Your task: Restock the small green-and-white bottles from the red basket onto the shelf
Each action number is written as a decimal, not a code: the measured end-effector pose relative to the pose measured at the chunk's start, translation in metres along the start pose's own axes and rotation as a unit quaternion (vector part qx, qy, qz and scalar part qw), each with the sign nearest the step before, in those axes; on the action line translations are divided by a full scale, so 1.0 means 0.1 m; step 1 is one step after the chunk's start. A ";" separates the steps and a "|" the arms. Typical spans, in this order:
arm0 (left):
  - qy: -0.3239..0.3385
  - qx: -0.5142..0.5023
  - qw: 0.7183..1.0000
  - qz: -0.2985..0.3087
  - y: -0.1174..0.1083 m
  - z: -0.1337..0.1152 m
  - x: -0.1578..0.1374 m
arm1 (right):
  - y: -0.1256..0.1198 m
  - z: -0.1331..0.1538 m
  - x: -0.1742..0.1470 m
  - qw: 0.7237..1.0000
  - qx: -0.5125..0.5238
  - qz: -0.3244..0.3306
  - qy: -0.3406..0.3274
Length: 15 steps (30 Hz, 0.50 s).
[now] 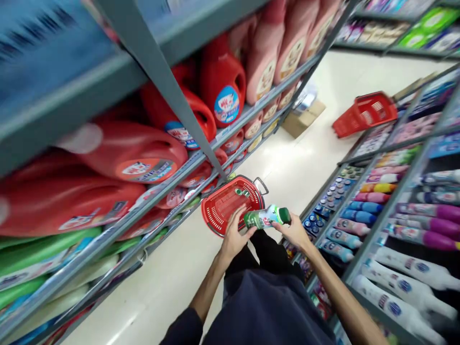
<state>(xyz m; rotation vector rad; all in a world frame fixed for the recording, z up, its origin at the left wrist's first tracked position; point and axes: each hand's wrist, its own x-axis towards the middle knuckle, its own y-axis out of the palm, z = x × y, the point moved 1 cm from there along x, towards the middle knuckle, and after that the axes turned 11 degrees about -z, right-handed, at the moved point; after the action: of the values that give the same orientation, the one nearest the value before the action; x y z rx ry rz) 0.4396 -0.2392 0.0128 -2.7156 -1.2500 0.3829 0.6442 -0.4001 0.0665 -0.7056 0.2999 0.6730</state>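
I hold a small green and white bottle [266, 217] with a green cap sideways between both hands, above a shop aisle floor. My left hand [235, 234] grips its base end. My right hand [294, 231] holds the cap end. Just beyond the bottle, on the floor, stands a red shopping basket [220, 211] with a small green item lying inside it.
Grey shelving on the left carries red detergent jugs [223, 86], pink bottles [266, 57] and green packs. Shelves on the right hold rows of coloured bottles [362, 211]. Farther down the aisle lie a second red basket [366, 112] and a cardboard box [304, 120].
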 end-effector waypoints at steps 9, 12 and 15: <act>-0.093 -0.241 0.945 0.199 0.36 -1.54 -0.27 | -0.99 1.03 -0.69 0.978 0.125 -0.066 -0.153; -0.078 -0.289 0.951 0.072 0.61 -1.88 -0.26 | -1.20 1.17 -0.39 0.960 0.174 0.013 -0.218; -0.046 -0.277 0.955 -0.094 0.86 -2.19 -0.14 | -1.54 1.29 -0.01 0.939 0.202 0.120 -0.251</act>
<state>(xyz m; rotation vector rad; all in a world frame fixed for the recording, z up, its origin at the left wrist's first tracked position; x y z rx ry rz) 0.5552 -0.3078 0.2062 -2.9980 -1.8671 0.1504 0.7490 -0.3995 0.2380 -0.0894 0.0442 0.9624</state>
